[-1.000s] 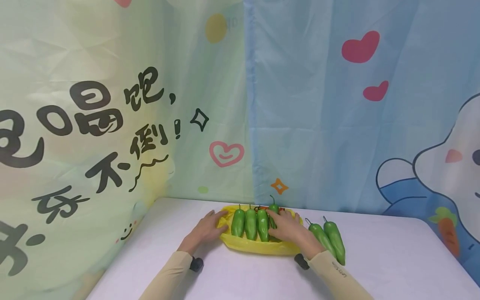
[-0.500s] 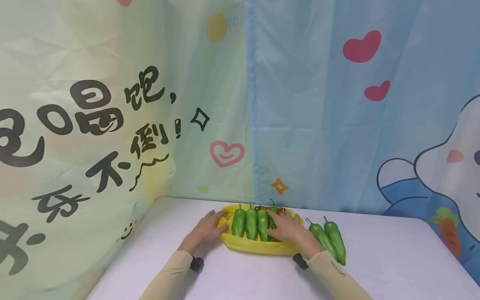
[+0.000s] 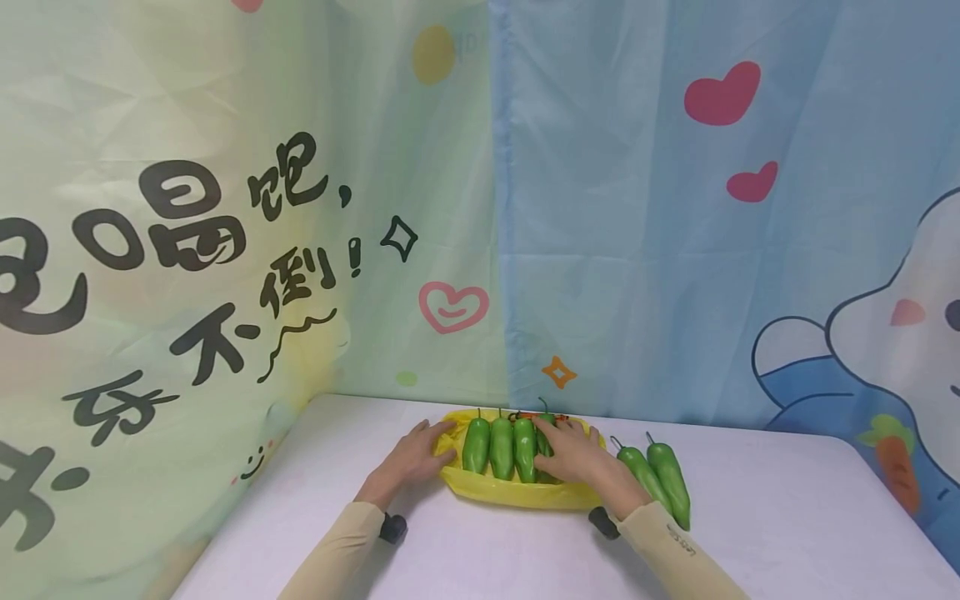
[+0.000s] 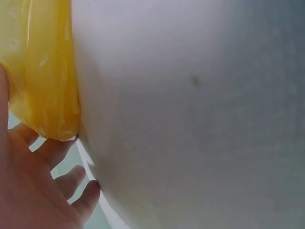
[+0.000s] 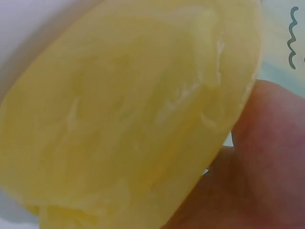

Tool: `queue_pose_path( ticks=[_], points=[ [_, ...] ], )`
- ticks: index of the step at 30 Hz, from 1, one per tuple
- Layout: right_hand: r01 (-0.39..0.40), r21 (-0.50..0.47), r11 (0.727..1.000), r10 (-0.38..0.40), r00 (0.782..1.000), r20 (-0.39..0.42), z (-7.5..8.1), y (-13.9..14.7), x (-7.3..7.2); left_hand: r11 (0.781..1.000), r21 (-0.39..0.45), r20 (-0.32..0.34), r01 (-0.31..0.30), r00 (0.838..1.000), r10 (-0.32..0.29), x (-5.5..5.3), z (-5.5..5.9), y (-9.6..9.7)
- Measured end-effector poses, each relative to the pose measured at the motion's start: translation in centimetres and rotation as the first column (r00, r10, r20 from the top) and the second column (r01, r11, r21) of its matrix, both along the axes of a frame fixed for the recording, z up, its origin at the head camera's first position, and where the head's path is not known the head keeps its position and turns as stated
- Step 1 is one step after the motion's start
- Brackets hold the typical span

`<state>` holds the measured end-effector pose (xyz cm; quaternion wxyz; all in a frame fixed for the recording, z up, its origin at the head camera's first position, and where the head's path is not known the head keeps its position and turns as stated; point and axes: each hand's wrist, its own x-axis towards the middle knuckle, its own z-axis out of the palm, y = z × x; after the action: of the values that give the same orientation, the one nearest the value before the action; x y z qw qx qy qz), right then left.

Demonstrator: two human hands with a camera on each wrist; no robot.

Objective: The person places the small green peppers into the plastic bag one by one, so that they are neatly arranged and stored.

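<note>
Head view shows three long green peppers (image 3: 502,450) in a row inside the opened yellow plastic bag (image 3: 517,496) on the tabletop (image 3: 480,558), with a fourth green pepper (image 3: 543,446) at their three o'clock, partly covered by the right hand (image 3: 575,452); whether those fingers pinch it cannot be told. At the bag's nine o'clock end rests the left hand (image 3: 416,454), fingers loosely parted against the film. Settling the fourth well probably wants a gentle sideways nudge, with the limp rim steadied. The row looks smooth and glossy, stems towards twelve; two more green peppers (image 3: 670,483) lie outside, towards four o'clock.
</note>
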<state>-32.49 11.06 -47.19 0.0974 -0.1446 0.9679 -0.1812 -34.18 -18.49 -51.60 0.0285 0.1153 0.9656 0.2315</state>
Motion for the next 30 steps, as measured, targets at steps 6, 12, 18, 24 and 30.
queue_pose_path(
  ticks=[6, 12, 18, 24, 30],
  points=[
    [-0.009, 0.013, 1.0, 0.01, 0.999, -0.038, 0.4, 0.0, 0.4, 1.0, 0.005, 0.0, -0.002, 1.0, 0.002, 0.0, 0.1, 0.0],
    [-0.013, 0.009, 1.0, 0.014, 0.999, -0.05, 0.8, 0.2, 1.0, 1.0, -0.001, 0.005, -0.004, 1.0, 0.004, 0.0, 0.1, 0.0],
    [-0.013, -0.006, 1.0, 0.013, 0.998, -0.068, 0.8, 0.5, 1.5, 1.0, -0.01, 0.01, -0.011, 1.0, 0.011, 0.0, 0.1, 0.1],
    [-0.011, -0.006, 1.0, 0.011, 0.995, -0.102, 1.0, 0.9, 2.2, 1.0, -0.001, 0.016, -0.01, 1.0, 0.01, 0.1, 0.2, 0.1],
    [-0.01, -0.002, 1.0, 0.01, 0.991, -0.131, 0.9, 1.6, 2.9, 1.0, -0.004, 0.014, -0.007, 1.0, 0.007, 0.2, 0.1, 0.1]
  ],
)
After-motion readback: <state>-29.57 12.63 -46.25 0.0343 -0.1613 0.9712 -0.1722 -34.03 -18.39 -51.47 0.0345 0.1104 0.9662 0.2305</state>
